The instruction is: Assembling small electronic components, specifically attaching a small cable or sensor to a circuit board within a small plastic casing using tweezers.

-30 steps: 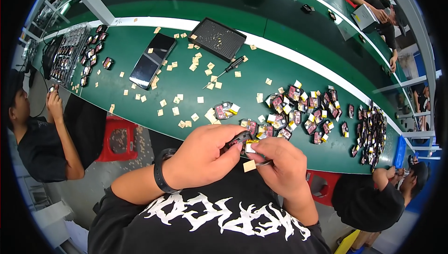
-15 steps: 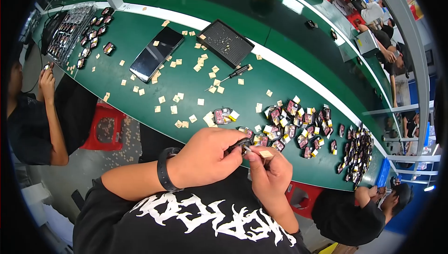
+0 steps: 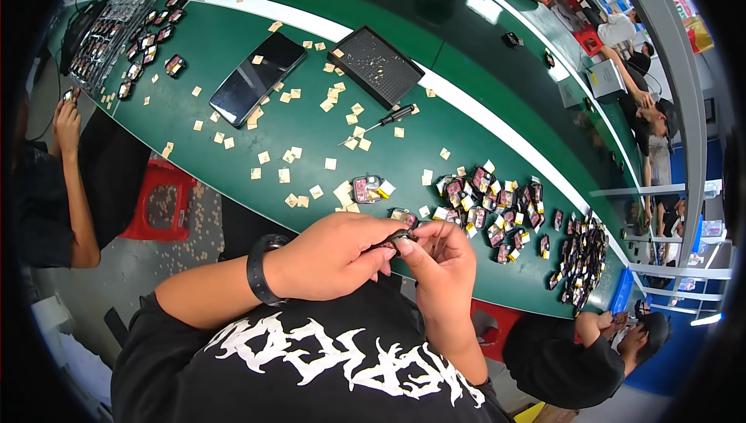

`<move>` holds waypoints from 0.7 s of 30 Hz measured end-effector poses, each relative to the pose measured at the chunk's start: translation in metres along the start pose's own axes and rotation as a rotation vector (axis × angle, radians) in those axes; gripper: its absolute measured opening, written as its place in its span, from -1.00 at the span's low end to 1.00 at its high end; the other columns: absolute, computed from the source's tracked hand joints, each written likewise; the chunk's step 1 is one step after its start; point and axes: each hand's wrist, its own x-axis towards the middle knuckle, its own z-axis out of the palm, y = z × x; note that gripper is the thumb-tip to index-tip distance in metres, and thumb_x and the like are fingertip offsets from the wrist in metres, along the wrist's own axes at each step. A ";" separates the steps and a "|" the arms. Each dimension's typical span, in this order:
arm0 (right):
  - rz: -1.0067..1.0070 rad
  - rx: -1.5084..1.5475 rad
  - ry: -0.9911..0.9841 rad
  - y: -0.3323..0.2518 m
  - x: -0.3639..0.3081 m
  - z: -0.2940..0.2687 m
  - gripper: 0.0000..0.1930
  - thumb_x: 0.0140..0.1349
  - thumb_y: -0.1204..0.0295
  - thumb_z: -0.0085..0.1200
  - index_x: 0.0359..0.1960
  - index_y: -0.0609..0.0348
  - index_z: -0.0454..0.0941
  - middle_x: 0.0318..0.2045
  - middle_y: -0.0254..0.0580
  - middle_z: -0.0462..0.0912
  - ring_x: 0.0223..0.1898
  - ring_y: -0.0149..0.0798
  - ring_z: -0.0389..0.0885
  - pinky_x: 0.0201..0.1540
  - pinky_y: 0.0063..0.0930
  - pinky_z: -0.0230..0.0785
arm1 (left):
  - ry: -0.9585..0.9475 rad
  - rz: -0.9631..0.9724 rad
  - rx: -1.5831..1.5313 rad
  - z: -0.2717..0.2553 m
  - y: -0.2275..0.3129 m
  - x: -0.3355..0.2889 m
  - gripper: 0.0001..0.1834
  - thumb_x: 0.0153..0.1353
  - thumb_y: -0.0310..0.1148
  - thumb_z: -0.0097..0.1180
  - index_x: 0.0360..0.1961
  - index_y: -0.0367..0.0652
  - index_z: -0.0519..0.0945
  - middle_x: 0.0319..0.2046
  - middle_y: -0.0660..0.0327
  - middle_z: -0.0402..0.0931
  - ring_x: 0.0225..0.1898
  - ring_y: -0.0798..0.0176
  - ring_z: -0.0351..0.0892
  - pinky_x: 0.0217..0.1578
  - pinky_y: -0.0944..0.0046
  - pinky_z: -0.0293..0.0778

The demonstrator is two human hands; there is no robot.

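Note:
In front of my chest, my left hand grips a small black-cased part, most of which its fingers cover. My right hand is closed at the same part, its thumb pressed on the near end and its fingers bent behind. Just beyond my hands lie a similar part with a reddish face and a yellow-and-white tab, and a pile of more such parts to the right. Small cream square pieces are scattered over the green table.
A black tablet-like slab, a black perforated tray and a screwdriver lie farther back. Clear plastic trays stand at far left, a dense heap of parts at right. People sit on both sides, one at left.
The cream square at my right fingers no longer shows. My right hand has moved up and closer against the part, its thumb now on it. The view has shifted slightly.

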 end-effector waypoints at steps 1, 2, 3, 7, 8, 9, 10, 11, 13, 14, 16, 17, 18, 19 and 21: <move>0.062 0.016 -0.051 -0.001 0.001 -0.003 -0.83 0.26 0.67 0.26 -0.17 0.30 0.53 -0.34 -0.36 0.60 -0.33 -0.58 0.54 -0.31 -0.69 0.40 | -0.029 -0.006 0.019 -0.002 0.000 0.000 -0.61 0.35 -0.56 -0.04 0.18 -0.30 0.52 -0.31 0.13 0.64 -0.37 0.31 0.69 -0.35 0.32 0.59; 0.123 0.034 -0.102 -0.002 0.001 -0.006 -0.81 0.27 0.67 0.25 -0.15 0.30 0.51 -0.33 -0.35 0.60 -0.33 -0.58 0.55 -0.28 -0.68 0.43 | -0.060 -0.013 0.039 -0.003 0.000 -0.001 -0.60 0.35 -0.55 -0.04 0.21 -0.29 0.50 -0.32 0.12 0.64 -0.37 0.31 0.69 -0.36 0.33 0.59; 0.126 0.033 -0.100 -0.003 0.002 -0.006 -0.81 0.27 0.67 0.25 -0.15 0.30 0.51 -0.33 -0.35 0.60 -0.33 -0.58 0.55 -0.28 -0.68 0.43 | -0.061 -0.015 0.036 -0.004 0.001 -0.002 -0.60 0.35 -0.55 -0.04 0.21 -0.29 0.50 -0.32 0.12 0.64 -0.37 0.31 0.69 -0.36 0.33 0.59; 0.217 0.041 -0.153 -0.006 0.008 0.000 -0.83 0.27 0.68 0.25 -0.17 0.29 0.52 -0.33 -0.37 0.59 -0.36 -0.60 0.52 -0.30 -0.71 0.39 | -0.043 -0.061 -0.004 -0.006 0.000 -0.006 -0.58 0.40 -0.53 -0.05 0.26 -0.31 0.46 -0.30 0.13 0.63 -0.39 0.33 0.67 -0.36 0.34 0.58; 0.223 0.013 -0.162 -0.006 0.009 0.002 -0.83 0.28 0.66 0.25 -0.17 0.29 0.51 -0.34 -0.38 0.58 -0.37 -0.61 0.50 -0.33 -0.72 0.37 | -0.023 -0.066 -0.020 -0.006 -0.001 -0.006 -0.58 0.41 -0.52 -0.05 0.27 -0.32 0.45 -0.29 0.13 0.63 -0.40 0.34 0.66 -0.36 0.34 0.58; 0.226 0.011 -0.160 -0.005 0.009 0.002 -0.83 0.28 0.66 0.25 -0.17 0.29 0.51 -0.34 -0.38 0.58 -0.37 -0.61 0.50 -0.33 -0.72 0.37 | -0.025 -0.067 -0.024 -0.006 -0.001 -0.007 -0.58 0.41 -0.52 -0.05 0.27 -0.32 0.45 -0.29 0.13 0.63 -0.40 0.34 0.66 -0.36 0.34 0.58; 0.194 -0.067 -0.156 -0.003 0.009 0.002 -0.83 0.26 0.64 0.28 -0.19 0.28 0.53 -0.34 -0.38 0.58 -0.37 -0.62 0.48 -0.37 -0.72 0.33 | -0.024 -0.080 -0.044 -0.007 -0.001 -0.009 -0.58 0.43 -0.52 -0.06 0.29 -0.34 0.43 -0.28 0.14 0.63 -0.39 0.35 0.66 -0.35 0.35 0.58; 0.166 -0.144 -0.155 -0.001 0.009 0.002 -0.82 0.24 0.62 0.31 -0.20 0.27 0.54 -0.34 -0.38 0.57 -0.38 -0.63 0.46 -0.42 -0.71 0.29 | -0.020 -0.097 -0.064 -0.008 -0.001 -0.011 -0.57 0.45 -0.52 -0.06 0.31 -0.35 0.41 -0.27 0.16 0.62 -0.39 0.37 0.65 -0.34 0.36 0.58; 0.027 -0.330 -0.128 -0.007 0.005 0.008 -0.79 0.18 0.61 0.36 -0.19 0.25 0.58 -0.34 -0.35 0.58 -0.41 -0.60 0.45 -0.45 -0.69 0.27 | -0.006 -0.150 -0.239 -0.008 -0.003 -0.015 -0.57 0.46 -0.52 -0.07 0.33 -0.36 0.40 -0.25 0.17 0.62 -0.36 0.38 0.65 -0.32 0.38 0.59; -0.123 -0.514 -0.104 -0.013 0.005 0.012 -0.75 0.12 0.60 0.40 -0.19 0.23 0.62 -0.35 -0.32 0.58 -0.45 -0.57 0.44 -0.49 -0.67 0.24 | 0.011 -0.195 -0.409 -0.008 -0.003 -0.016 -0.56 0.48 -0.53 -0.08 0.35 -0.37 0.38 -0.24 0.18 0.61 -0.34 0.39 0.64 -0.31 0.39 0.59; -0.414 -0.686 -0.170 -0.020 0.004 0.012 -0.72 0.06 0.61 0.43 -0.19 0.25 0.63 -0.34 -0.28 0.57 -0.43 -0.50 0.46 -0.45 -0.64 0.27 | 0.044 -0.215 -0.560 -0.006 -0.001 -0.021 -0.56 0.49 -0.55 -0.08 0.36 -0.37 0.36 -0.23 0.19 0.61 -0.32 0.40 0.63 -0.29 0.40 0.59; -0.714 -0.847 -0.227 -0.021 0.002 0.012 -0.68 0.00 0.61 0.45 -0.18 0.26 0.65 -0.33 -0.25 0.57 -0.41 -0.43 0.48 -0.40 -0.60 0.30 | 0.069 -0.233 -0.707 -0.006 0.001 -0.022 -0.55 0.49 -0.56 -0.09 0.37 -0.38 0.35 -0.21 0.19 0.60 -0.30 0.41 0.62 -0.28 0.41 0.59; -0.762 -0.858 -0.261 -0.020 -0.001 0.012 -0.59 -0.07 0.62 0.44 -0.10 0.26 0.69 -0.32 -0.18 0.57 -0.40 -0.30 0.51 -0.39 -0.52 0.36 | 0.058 -0.230 -0.722 -0.008 0.003 -0.023 -0.54 0.49 -0.58 -0.09 0.38 -0.38 0.33 -0.20 0.17 0.60 -0.29 0.42 0.60 -0.27 0.41 0.59; -0.761 -0.857 -0.270 -0.018 0.000 0.013 -0.59 -0.07 0.62 0.44 -0.10 0.26 0.69 -0.32 -0.18 0.57 -0.40 -0.30 0.51 -0.39 -0.52 0.36 | 0.065 -0.228 -0.725 -0.009 0.005 -0.025 -0.54 0.49 -0.58 -0.09 0.38 -0.38 0.33 -0.20 0.17 0.60 -0.29 0.42 0.60 -0.27 0.41 0.59; -0.841 -0.998 -0.295 -0.015 0.000 0.015 -0.47 -0.10 0.60 0.43 0.03 0.19 0.69 -0.28 -0.20 0.57 -0.45 -0.30 0.57 -0.50 -0.50 0.42 | 0.062 -0.184 -0.715 -0.010 0.007 -0.028 -0.54 0.49 -0.58 -0.09 0.38 -0.39 0.32 -0.20 0.17 0.60 -0.28 0.42 0.59 -0.28 0.40 0.59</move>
